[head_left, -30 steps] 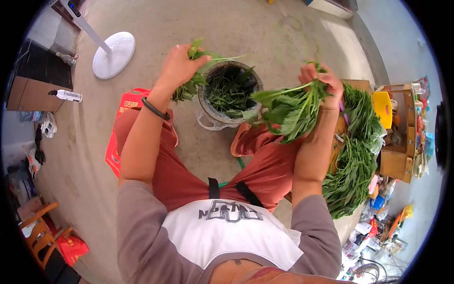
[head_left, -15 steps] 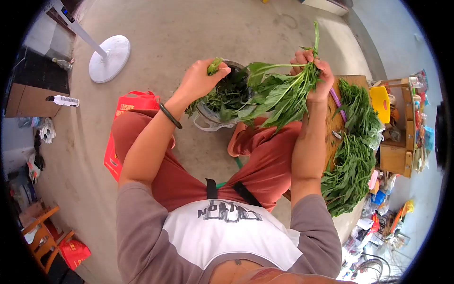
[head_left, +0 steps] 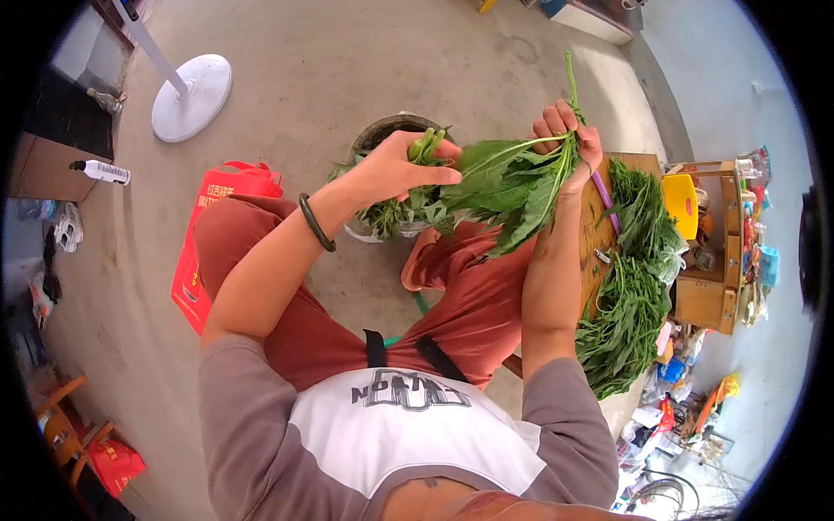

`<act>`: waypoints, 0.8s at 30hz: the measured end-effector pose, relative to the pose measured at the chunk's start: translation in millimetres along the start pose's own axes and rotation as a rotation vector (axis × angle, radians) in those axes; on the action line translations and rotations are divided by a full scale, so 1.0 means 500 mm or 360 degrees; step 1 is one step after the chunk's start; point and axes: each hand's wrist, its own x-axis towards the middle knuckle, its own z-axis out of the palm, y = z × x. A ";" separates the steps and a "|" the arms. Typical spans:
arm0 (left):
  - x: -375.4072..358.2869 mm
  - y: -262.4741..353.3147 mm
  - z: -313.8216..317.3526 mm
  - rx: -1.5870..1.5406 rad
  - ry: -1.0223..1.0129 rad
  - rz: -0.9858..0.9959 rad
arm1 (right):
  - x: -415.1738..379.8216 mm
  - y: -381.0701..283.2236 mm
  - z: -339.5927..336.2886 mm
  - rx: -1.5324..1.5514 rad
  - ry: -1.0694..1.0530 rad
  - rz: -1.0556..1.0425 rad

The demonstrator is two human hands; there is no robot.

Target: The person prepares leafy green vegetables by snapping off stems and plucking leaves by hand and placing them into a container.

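Note:
My right hand (head_left: 572,146) is closed round the stems of a bunch of leafy greens (head_left: 521,187). The leaves hang to the left, and one bare stem sticks up above the fist. My left hand (head_left: 413,169) is closed on some plucked green sprigs (head_left: 426,148), its fingertips close to the hanging leaves. Beneath the left hand stands a round bucket (head_left: 372,133) with more greens in it and pale plastic at its lower side. The hand and the leaves hide much of its inside.
To the right, a wooden table (head_left: 595,233) bears heaps of leafy greens (head_left: 621,317) and a purple rod (head_left: 605,201). A red bag (head_left: 228,187) stands beside my left knee. A white round stand base (head_left: 193,97) is on the floor at upper left.
My left hand has moved right toward the bunch and now holds more greens. The bunch in my right hand looks thinner, and that hand has shifted slightly down.

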 end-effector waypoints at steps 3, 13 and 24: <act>0.002 -0.008 -0.002 -0.0085 0.0018 0.0032 | -0.001 0.004 0.007 -0.0059 0.0062 -0.0005; -0.008 0.011 -0.027 0.0019 0.0218 0.0133 | -0.013 -0.015 0.016 -0.0059 -0.0108 -0.0046; 0.006 -0.018 -0.015 0.0478 0.0553 0.0538 | 0.018 0.043 0.068 -0.0529 0.1261 -0.0237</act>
